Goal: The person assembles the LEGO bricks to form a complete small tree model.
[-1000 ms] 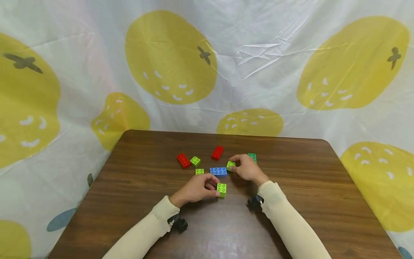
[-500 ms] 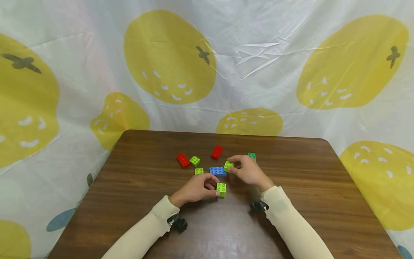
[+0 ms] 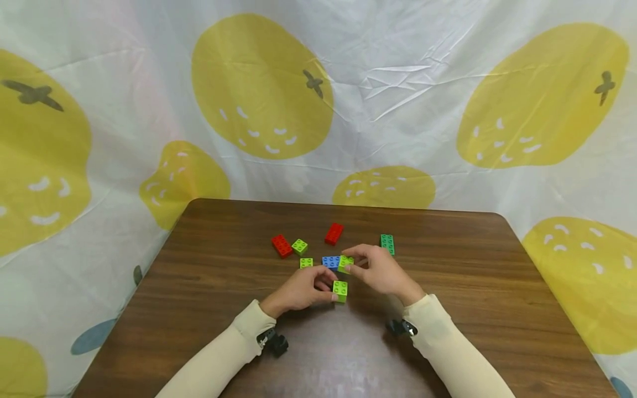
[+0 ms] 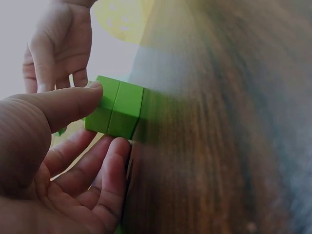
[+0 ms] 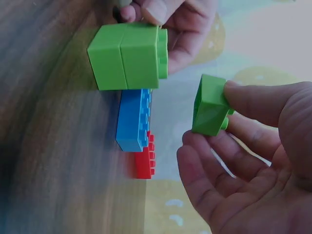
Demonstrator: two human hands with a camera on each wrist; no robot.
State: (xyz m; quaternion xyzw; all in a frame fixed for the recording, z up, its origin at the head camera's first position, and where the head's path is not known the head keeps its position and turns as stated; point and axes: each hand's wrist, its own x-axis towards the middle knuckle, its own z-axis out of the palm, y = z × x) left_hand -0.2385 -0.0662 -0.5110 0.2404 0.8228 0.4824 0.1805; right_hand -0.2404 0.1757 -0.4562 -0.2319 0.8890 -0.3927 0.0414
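Note:
My left hand (image 3: 301,290) pinches a stack of two lime green building bricks (image 5: 124,57) between thumb and fingers, low over the table. A seam between the two shows in both wrist views. The stack stands studs up. My right hand (image 3: 380,270) pinches a single lime green brick (image 5: 211,105) by its sides, raised above the table and slightly tilted, its hollow underside partly showing in the right wrist view. In the head view this brick overlaps the right end of a blue brick (image 3: 330,262), which lies just behind the left hand's stack.
On the wooden table (image 3: 497,309) lie two red bricks (image 3: 334,234), one at the left beside a lime green brick (image 3: 299,246). Another lime green brick (image 3: 306,263) sits behind my left hand. A green brick (image 3: 387,244) lies beyond my right hand. A patterned curtain (image 3: 398,110) hangs behind.
My right hand has lifted its lime green brick and brought it left and nearer, toward the stack. More of the green brick behind it shows. The left hand has stayed put.

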